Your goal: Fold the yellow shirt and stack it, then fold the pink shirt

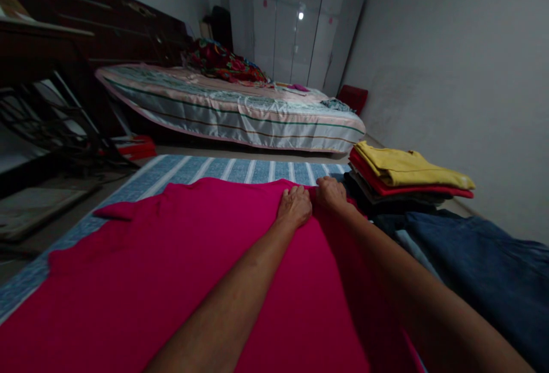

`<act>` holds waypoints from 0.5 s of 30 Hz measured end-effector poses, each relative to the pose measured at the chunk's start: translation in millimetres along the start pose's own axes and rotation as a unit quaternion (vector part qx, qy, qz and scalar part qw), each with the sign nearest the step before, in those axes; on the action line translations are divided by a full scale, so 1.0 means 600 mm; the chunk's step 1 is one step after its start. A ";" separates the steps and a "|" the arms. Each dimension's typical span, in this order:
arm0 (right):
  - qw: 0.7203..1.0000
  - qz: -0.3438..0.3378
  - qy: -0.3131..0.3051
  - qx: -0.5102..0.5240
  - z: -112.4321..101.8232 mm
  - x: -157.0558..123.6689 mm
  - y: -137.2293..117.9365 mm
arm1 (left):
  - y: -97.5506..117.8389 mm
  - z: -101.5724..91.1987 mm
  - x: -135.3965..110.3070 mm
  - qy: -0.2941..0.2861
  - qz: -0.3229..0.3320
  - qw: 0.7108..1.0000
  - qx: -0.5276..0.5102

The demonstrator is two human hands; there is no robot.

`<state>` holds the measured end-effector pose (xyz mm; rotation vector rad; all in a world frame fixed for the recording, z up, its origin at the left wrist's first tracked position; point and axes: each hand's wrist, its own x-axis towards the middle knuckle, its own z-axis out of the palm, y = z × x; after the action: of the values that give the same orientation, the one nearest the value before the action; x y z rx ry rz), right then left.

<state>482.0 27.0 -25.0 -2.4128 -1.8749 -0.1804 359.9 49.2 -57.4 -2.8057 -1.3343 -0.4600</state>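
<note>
A bright pink shirt lies spread out over a blue-and-white striped cloth, with a sleeve-like flap sticking out at its far left. Near the shirt's far edge, my left hand has its fingers curled down onto the fabric, closed on it. Just to the right, my right hand is closed on the shirt at the same far edge, its fingertips partly hidden. The two hands are close together but apart. Under my right forearm the pink fabric falls into shadow.
To the right stands a folded stack with a yellow garment on top of red and dark ones. Blue jeans lie nearer me. Beyond is a bed with a floral blanket. A dark metal-framed table stands at left.
</note>
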 end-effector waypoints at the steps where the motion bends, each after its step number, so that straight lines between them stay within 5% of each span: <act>1: 1.000 0.005 -0.008 0.012 0.004 0.008 -0.009 | 0.000 -0.001 0.000 -0.004 -0.001 1.000 -0.002; 10: 0.998 0.053 -0.013 0.028 0.031 0.035 -0.009 | 0.002 -0.002 -0.001 0.018 -0.036 0.999 -0.004; 15: 0.998 0.063 -0.022 0.015 0.035 0.036 0.000 | -0.002 0.002 0.008 -0.052 -0.090 0.994 -0.018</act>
<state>488.2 50.2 -42.7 -2.5241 -1.7203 -0.0912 362.1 53.7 -57.6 -2.7853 -1.6259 -0.3456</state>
